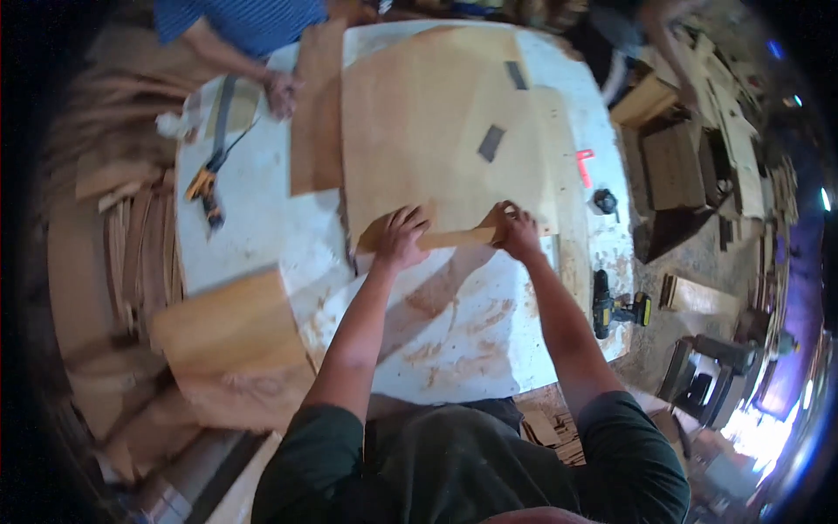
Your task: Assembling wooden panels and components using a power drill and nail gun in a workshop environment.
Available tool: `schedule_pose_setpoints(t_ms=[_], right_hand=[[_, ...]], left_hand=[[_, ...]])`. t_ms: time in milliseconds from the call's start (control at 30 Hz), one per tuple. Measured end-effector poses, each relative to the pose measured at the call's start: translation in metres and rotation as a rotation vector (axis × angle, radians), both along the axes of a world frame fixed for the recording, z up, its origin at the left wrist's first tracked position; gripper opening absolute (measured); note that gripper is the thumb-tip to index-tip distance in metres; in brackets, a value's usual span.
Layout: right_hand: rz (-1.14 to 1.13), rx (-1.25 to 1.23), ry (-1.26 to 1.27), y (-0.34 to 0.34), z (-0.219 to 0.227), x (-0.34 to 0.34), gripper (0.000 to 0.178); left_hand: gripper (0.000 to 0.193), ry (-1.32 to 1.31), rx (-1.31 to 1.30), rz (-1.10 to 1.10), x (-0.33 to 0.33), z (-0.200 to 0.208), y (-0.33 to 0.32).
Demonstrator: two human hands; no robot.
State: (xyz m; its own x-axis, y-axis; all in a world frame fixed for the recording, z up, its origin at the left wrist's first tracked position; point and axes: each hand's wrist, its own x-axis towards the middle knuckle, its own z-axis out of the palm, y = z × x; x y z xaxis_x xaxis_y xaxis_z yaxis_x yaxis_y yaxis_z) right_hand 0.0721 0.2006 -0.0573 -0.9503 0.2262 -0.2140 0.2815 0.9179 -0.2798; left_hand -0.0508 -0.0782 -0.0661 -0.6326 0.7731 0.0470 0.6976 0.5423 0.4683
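A large thin sheet of light wood veneer (436, 131) lies on the white worktable (253, 227). My left hand (400, 236) presses on the sheet's near edge, fingers curled over a narrow strip of veneer (449, 237). My right hand (517, 229) grips the other end of that strip at the sheet's near right corner. Two dark grey blocks (491, 142) rest on top of the sheet. A darker veneer sheet (316, 113) lies to its left.
Another person in a blue shirt has a hand (282, 92) at the table's far left. A yellow power tool (205, 188) lies at the left, a black cordless drill (611, 307) at the right edge, a red clamp (583, 164) beyond it. Veneer stacks (236, 349) surround the table.
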Motion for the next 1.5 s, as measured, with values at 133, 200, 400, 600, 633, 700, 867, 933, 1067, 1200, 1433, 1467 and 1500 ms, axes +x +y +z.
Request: schedule_pose_setpoints(t_ms=[133,200,400,600,633,700,867,933,1067,1200,1433,1467,1500], right_hand=[[-0.034,-0.034,-0.036,0.004,0.013,-0.002,0.090],[-0.008,-0.036,-0.051,0.005,0.009,-0.002,0.090],[-0.010,-0.053,-0.174,0.004,0.015,-0.007,0.094],[-0.002,-0.058,-0.146,0.014,0.004,-0.002,0.101],[-0.006,-0.071,-0.147,0.015,0.005,-0.002,0.100],[-0.009,-0.087,-0.113,0.015,0.000,-0.002,0.101],[-0.018,-0.098,-0.141,0.011,0.007,-0.003,0.096],[-0.037,-0.101,-0.147,0.008,0.011,-0.004,0.092],[-0.013,-0.067,-0.172,0.012,0.005,-0.003,0.093],[-0.025,-0.093,-0.174,0.010,0.008,-0.003,0.090],[-0.014,-0.089,-0.173,0.012,0.007,-0.004,0.088],[-0.005,-0.088,-0.177,0.010,0.008,-0.005,0.088],[-0.011,-0.075,-0.144,0.010,0.010,-0.004,0.084]], left_hand=[[0.058,0.010,0.025,-0.003,-0.002,0.004,0.007],[0.058,-0.002,0.018,0.014,-0.004,0.004,0.004],[0.060,-0.027,-0.004,0.023,0.000,0.010,0.002],[0.061,-0.034,0.048,0.015,0.001,0.003,0.003],[0.061,-0.037,0.054,0.011,0.001,0.003,0.003],[0.061,-0.018,0.058,0.008,0.001,0.002,0.002],[0.062,-0.046,0.022,0.016,0.001,0.004,0.002],[0.062,-0.053,0.012,0.012,0.000,0.008,0.002],[0.061,-0.038,0.001,0.011,0.002,0.008,0.000],[0.059,-0.028,0.019,0.005,0.000,0.008,0.001],[0.058,-0.049,0.022,0.017,0.000,0.006,0.000],[0.061,-0.060,0.017,0.016,0.000,0.004,0.000],[0.061,-0.064,0.020,0.024,0.000,0.005,0.000]])
